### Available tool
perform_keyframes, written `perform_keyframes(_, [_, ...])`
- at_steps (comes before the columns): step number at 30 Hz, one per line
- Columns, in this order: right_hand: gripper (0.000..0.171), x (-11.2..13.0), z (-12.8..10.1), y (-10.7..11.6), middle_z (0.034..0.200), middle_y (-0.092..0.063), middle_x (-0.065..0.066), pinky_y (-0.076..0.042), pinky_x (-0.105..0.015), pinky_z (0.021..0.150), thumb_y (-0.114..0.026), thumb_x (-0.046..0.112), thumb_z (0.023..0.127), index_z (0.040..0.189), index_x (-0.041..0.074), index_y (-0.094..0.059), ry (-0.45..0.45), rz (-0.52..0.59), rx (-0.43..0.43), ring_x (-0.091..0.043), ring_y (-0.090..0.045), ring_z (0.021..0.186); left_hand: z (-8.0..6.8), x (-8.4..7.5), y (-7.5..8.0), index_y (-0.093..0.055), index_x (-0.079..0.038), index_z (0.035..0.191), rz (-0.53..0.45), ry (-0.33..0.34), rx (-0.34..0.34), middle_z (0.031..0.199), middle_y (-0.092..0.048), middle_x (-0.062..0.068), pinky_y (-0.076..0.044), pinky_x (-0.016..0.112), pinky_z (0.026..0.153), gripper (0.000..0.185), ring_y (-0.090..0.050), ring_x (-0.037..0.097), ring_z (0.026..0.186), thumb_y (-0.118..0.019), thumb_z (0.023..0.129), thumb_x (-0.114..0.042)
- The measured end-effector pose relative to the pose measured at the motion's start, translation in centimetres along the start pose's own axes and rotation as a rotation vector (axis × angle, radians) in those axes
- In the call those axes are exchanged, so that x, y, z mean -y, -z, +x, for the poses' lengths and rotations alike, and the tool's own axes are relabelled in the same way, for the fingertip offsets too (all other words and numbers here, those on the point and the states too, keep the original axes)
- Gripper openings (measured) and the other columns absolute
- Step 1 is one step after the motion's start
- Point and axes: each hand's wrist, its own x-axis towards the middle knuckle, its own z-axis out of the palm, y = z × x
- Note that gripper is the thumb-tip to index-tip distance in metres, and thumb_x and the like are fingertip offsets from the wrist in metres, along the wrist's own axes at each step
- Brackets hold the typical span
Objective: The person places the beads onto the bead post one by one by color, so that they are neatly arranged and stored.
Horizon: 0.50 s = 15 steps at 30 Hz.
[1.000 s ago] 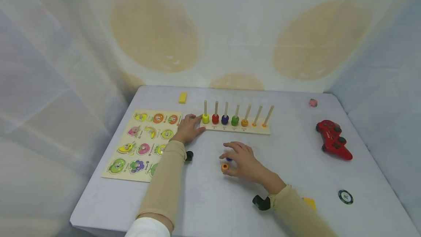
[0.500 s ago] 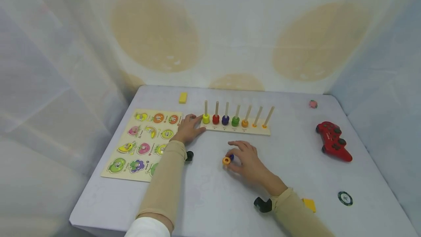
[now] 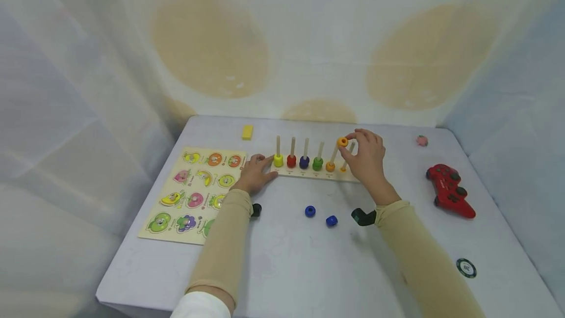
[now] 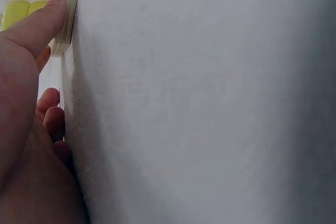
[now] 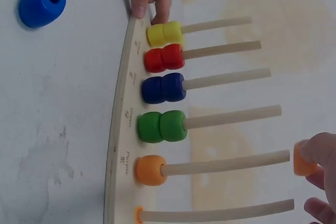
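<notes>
Right hand (image 3: 367, 157) pinching orange ring (image 3: 342, 142) at tip of fifth peg (image 3: 334, 153), fingertips curled round it; ring hole not clearly on the peg yet, cannot tell from either view. Right wrist view cuts ring (image 5: 304, 160) and fingers at frame edge.
Left hand (image 3: 253, 173) flat, fingers straight, pressing 9 o'clock end of peg board (image 3: 309, 173); left wrist view shows only thumb against board edge (image 4: 67, 14), rest blurred.
Board right end hidden behind right hand. Yellow, red, blue, green pegs carry two rings each in the wrist view, orange peg one ring (image 5: 151, 170).
Two loose blue rings (image 3: 310, 211) (image 3: 331, 221) on table (image 3: 309, 269) at 6 o'clock of board.
Fruit puzzle (image 3: 194, 193) at 9 o'clock, partly covered by left sleeve. Red gamepad (image 3: 450, 189) at 3 o'clock.
</notes>
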Motion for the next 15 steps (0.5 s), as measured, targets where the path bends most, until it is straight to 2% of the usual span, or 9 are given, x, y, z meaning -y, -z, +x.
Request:
perform_keyframes(4, [0.033, 0.24, 0.72, -0.22, 0.152, -0.045, -0.022, -0.024, -0.066, 0.113, -0.071, 0.024, 0.096, 0.121, 0.003, -0.064, -0.042, -0.036, 0.039, -0.045, -0.029, 0.144, 0.23, 0.23, -0.20, -0.032, -0.038, 0.160, 0.010, -0.001, 0.003, 0.162, -0.025, 0.008, -0.028, 0.056, 0.122, 0.068, -0.034, 0.036, 0.144, -0.057, 0.100, -0.056])
perform_keyframes(15, [0.041, 0.14, 1.17, -0.49, 0.153, -0.045, -0.019, -0.023, -0.064, 0.115, -0.070, 0.028, 0.097, 0.130, 0.005, -0.063, -0.040, -0.043, 0.055, -0.044, -0.030, 0.144, -0.12, 0.01, 0.05, -0.034, -0.037, 0.159, -0.014, -0.003, -0.007, 0.161, -0.027, 0.007, -0.027, 0.055, 0.122, 0.066, -0.035, 0.035, 0.141, -0.059, 0.100, -0.053])
